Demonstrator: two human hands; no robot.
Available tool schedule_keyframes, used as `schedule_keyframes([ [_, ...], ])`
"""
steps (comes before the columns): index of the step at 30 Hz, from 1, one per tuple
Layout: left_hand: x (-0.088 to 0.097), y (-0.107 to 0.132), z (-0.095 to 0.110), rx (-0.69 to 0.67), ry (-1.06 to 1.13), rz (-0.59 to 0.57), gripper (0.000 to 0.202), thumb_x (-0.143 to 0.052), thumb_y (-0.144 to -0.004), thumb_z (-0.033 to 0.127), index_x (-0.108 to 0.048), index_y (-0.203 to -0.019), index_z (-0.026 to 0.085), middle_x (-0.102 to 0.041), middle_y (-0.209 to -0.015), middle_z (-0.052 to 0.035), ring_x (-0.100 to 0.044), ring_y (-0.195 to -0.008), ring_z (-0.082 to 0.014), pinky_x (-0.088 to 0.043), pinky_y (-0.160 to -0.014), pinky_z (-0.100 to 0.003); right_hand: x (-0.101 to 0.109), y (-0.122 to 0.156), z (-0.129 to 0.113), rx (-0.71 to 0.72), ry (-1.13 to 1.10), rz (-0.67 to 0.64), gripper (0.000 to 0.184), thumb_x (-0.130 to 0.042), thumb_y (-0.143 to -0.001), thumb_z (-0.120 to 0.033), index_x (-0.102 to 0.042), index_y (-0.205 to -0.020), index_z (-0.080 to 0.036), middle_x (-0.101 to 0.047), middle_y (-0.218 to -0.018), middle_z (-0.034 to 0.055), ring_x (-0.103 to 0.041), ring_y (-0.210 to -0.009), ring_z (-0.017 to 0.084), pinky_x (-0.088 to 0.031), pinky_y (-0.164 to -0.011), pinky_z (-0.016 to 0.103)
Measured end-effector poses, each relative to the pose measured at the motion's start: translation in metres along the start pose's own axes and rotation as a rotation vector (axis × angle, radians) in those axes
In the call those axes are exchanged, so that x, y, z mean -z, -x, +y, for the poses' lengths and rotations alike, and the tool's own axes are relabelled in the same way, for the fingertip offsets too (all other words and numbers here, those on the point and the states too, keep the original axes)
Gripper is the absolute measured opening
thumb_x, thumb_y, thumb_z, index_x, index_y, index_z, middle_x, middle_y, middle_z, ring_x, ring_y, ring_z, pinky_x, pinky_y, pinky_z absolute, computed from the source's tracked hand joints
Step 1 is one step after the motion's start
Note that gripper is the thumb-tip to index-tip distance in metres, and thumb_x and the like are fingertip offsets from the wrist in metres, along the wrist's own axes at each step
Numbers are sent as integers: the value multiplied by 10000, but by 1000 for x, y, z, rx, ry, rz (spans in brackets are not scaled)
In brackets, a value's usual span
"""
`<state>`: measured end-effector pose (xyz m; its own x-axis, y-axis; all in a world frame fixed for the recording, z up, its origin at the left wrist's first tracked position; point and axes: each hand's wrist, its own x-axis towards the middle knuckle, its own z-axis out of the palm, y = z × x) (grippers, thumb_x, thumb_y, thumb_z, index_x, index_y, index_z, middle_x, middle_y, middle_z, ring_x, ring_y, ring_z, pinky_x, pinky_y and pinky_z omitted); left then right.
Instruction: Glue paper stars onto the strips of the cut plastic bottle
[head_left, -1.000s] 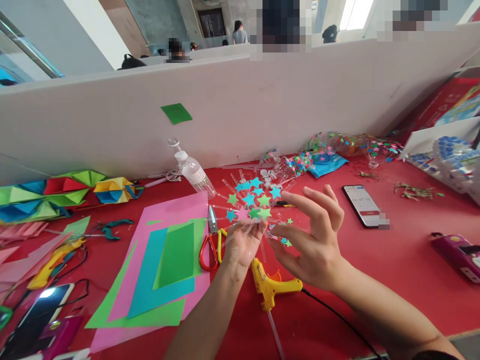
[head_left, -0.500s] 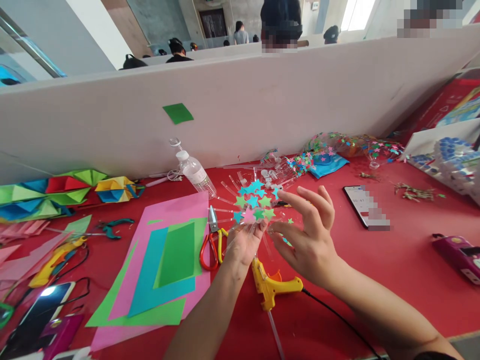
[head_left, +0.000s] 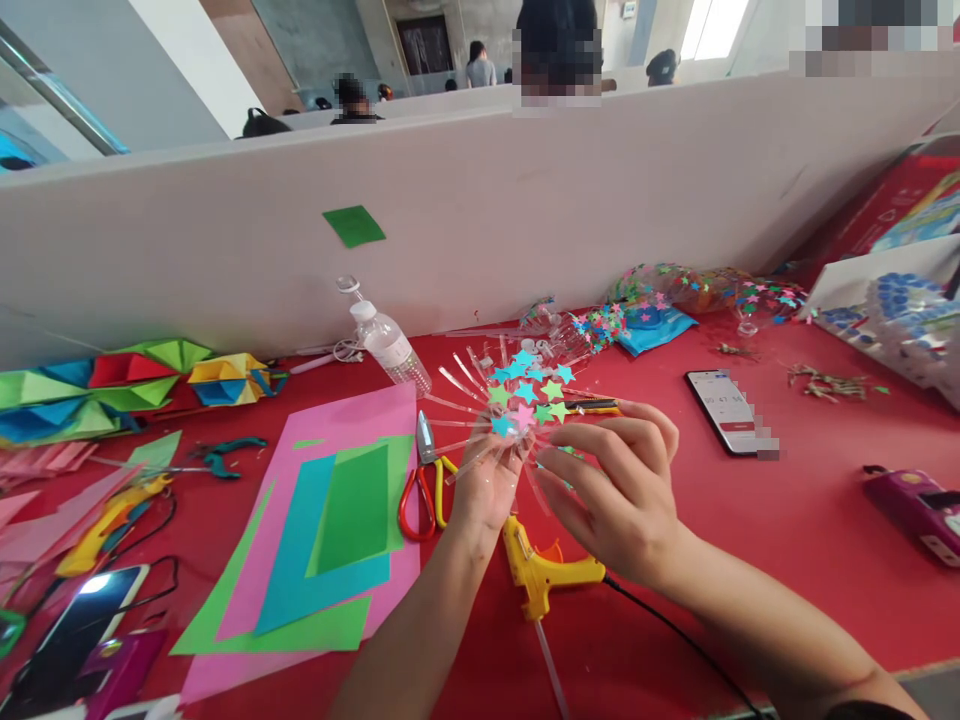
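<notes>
My left hand (head_left: 486, 490) is closed round the base of a fan of clear plastic strips tipped with small coloured paper stars (head_left: 529, 390), held upright over the red table (head_left: 787, 540). My right hand (head_left: 619, 490) sits just right of it, fingers curled inward with the fingertips touching the strips on the right side of the fan. A yellow glue gun (head_left: 544, 575) lies on the table directly beneath both hands, its black cord running off to the right.
Red-and-yellow scissors (head_left: 421, 490) lie left of my hands beside stacked pink, blue and green paper sheets (head_left: 330, 530). A water bottle (head_left: 391, 348), a phone (head_left: 726, 410), folded paper shapes (head_left: 112, 385) and a star-covered clear piece (head_left: 675, 290) stand along the white partition (head_left: 480, 200).
My right hand's spread fingers have curled in and closed onto the strips. The star fan has shifted slightly up and to the right in my left hand.
</notes>
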<state>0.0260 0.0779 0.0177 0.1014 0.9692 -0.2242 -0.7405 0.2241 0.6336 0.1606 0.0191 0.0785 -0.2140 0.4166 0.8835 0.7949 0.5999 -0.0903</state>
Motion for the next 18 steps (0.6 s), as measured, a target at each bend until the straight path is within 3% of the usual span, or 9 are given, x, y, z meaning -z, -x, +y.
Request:
schedule_keyframes([
  [8, 1, 0, -2, -59, 12, -7, 263, -703, -563, 74, -476, -520, 201, -542, -522, 44, -614, -677, -137, -505, -718, -279, -4, 0, 0, -3, -87, -39, 117, -625, -841, -96, -624, -866, -210, -752, -915, -36, -547, -804, 141, -374, -828, 355],
  [18, 4, 0, -6, -52, 18, -29, 234, -700, -583, 80, -492, -602, 185, -577, -625, 42, -573, -654, -106, -490, -721, -271, -7, 0, 1, -43, -164, -19, 155, -603, -841, -68, -607, -905, -209, -745, -824, -52, -585, -751, 120, -349, -950, 381],
])
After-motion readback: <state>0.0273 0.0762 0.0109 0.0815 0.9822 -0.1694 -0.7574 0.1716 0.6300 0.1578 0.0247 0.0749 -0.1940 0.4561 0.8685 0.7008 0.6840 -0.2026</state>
